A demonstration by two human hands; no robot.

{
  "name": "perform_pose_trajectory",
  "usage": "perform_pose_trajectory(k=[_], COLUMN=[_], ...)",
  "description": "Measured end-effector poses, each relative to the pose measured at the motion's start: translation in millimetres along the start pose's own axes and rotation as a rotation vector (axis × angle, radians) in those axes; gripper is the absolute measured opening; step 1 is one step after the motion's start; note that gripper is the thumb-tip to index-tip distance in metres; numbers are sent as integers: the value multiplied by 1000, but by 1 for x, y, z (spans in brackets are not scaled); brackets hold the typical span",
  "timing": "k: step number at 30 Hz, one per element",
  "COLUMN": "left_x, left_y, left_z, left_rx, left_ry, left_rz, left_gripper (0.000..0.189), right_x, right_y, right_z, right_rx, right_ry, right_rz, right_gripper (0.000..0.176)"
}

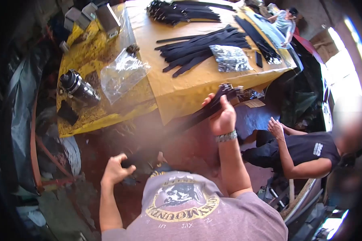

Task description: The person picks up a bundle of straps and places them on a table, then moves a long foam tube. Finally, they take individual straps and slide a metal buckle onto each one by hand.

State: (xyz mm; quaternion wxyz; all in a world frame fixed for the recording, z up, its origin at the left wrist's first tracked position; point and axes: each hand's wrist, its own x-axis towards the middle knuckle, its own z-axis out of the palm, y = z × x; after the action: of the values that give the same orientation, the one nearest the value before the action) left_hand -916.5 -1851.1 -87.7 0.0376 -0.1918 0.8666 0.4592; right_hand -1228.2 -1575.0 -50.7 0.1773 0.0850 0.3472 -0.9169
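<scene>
At frame centre the right hand (223, 118) clamps a black strap (199, 115) beside the desk (181, 92) edge. The left hand (114, 170), lower left, curls, its contents unclear. The strap's upper end could snag the desk's cover.

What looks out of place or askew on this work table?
Nothing is spilled or visibly damaged. A metal flask lies on its side near the table's left edge, beside a crumpled clear bag. The black straps lie in loose piles; the right hand grips one strap.
</scene>
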Motion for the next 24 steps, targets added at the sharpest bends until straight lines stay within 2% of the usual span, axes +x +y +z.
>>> perform_pose_trajectory(k=[1, 2, 3, 4, 6, 8, 12, 14, 15, 16, 17, 19, 21, 24], left_x=[20, 38, 57, 74, 107, 134, 177, 194, 201, 209, 214, 220, 221, 217], left_y=[-8, -18, -25, -31, -38, -57, -80, -89, -102, -95, -96, -100, -103, -102], left_z=[-15, -30, -46, -59, -76, -83, -88, -85, -83, -83, -79, -74, -72, -65], left_rx=[111, 103, 164, 227, 345, 499, 670, 701, 709, 762, 779, 813, 799, 771], left_ry=[-10, -26, 5, 33, 99, 139, 198, 228, 286, 282, 326, 444, 463, 503], left_rz=[-7, -93, -91, -87, -184, -213, -218, -237, -177, -218, -207, -204, -226, -284], left_gripper=[37, 39, 40, 40, 41, 43, 44, 44, 43, 40, 39, 38, 41, 53], right_x=[34, 58, 86, 113, 164, 193, 263, 300, 326, 346, 353, 348, 343, 345], right_y=[-2, -8, -9, -10, -3, 13, 41, 46, 49, 50, 53, 51, 43, 20], right_z=[-17, -15, -16, -21, -33, -27, -38, -64, -90, -117, -130, -126, -119, -113], right_rx=[-85, -85, -70, -87, -190, -263, -404, -362, -339, -317, -322, -387, -430, -403], right_ry=[-47, 6, 22, -51, -22, -34, 44, 122, 196, 273, 207, 182, 184, 165], right_rz=[-11, -23, -66, -84, -99, -107, -319, -230, -93, 50, 50, 80, 122, 329], right_gripper=[36, 35, 35, 30, 25, 28, 32, 31, 29, 27, 23, 22, 19, 25])
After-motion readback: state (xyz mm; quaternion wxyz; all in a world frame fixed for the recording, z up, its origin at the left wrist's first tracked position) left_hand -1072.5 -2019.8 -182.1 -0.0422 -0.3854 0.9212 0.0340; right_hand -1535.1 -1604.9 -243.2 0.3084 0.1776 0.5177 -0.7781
